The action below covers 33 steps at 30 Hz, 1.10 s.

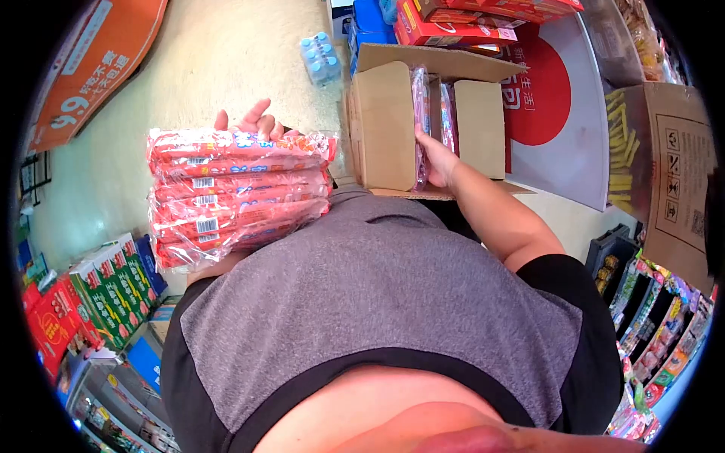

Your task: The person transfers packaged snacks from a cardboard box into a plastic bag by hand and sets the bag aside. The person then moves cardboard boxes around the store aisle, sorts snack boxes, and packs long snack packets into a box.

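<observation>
Several long red packets in clear plastic wrap form a stack (242, 200) lying across my left forearm and hand. My left hand (260, 124) supports it from beneath, with curled fingertips showing past its far edge; the palm is hidden. An open cardboard box (384, 124) stands in front of me, its flaps folded out. Inside are a pink wrapped packet (420, 98) and another wrapped packet (448, 113). My right hand (439, 160) reaches into the box between them, fingers stretched along the pink packet. Its lower part is partly hidden.
Blue-capped bottles (321, 59) in a shrink-wrapped pack stand on the floor. Red boxes (453, 30) are piled behind the carton. A grey-white panel with a red circle (540, 83) is at the right. An orange sign (98, 68), green boxes (113, 291) and snack shelves (657, 332) surround me.
</observation>
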Each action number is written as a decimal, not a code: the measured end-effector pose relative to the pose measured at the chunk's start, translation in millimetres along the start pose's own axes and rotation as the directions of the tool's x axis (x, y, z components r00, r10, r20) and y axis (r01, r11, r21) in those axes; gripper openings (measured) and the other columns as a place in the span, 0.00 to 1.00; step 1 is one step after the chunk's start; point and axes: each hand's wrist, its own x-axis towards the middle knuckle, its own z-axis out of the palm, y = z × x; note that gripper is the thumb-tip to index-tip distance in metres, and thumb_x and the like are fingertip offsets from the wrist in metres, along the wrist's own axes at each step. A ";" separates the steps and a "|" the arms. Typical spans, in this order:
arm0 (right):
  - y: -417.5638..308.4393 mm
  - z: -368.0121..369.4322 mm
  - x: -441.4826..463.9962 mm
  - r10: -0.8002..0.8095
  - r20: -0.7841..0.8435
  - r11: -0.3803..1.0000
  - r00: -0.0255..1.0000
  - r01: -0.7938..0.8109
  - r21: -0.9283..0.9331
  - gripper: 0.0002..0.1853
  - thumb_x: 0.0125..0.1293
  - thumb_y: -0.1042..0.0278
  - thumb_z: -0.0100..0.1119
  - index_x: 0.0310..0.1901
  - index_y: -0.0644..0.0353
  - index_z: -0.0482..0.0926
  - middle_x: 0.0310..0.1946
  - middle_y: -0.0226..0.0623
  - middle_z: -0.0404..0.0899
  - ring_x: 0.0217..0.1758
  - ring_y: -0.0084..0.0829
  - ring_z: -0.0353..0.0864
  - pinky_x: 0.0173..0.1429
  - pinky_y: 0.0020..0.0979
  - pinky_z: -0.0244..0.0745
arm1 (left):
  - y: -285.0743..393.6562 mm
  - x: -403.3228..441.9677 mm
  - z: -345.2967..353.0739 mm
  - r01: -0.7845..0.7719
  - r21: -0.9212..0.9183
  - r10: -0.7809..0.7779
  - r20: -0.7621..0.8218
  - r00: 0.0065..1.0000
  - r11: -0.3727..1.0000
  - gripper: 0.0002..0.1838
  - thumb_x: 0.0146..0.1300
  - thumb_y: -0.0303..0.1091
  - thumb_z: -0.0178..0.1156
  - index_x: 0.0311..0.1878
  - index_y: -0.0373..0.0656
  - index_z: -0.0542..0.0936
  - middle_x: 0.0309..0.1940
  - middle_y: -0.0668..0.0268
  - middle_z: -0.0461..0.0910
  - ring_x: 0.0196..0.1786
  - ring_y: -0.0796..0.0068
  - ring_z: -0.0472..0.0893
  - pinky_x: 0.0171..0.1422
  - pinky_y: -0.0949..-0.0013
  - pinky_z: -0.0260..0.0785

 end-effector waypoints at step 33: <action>-89.2 190.1 -161.8 -0.533 0.593 -0.087 0.603 0.658 -0.748 0.38 0.48 0.64 0.70 0.63 0.63 0.68 0.49 0.46 0.79 0.57 0.43 0.78 0.62 0.40 0.71 | -51.0 51.0 39.5 -0.088 -0.309 -0.014 -0.313 0.950 0.947 0.33 0.72 0.62 0.38 0.67 0.47 0.69 0.53 0.53 0.77 0.66 0.48 0.67 0.73 0.37 0.53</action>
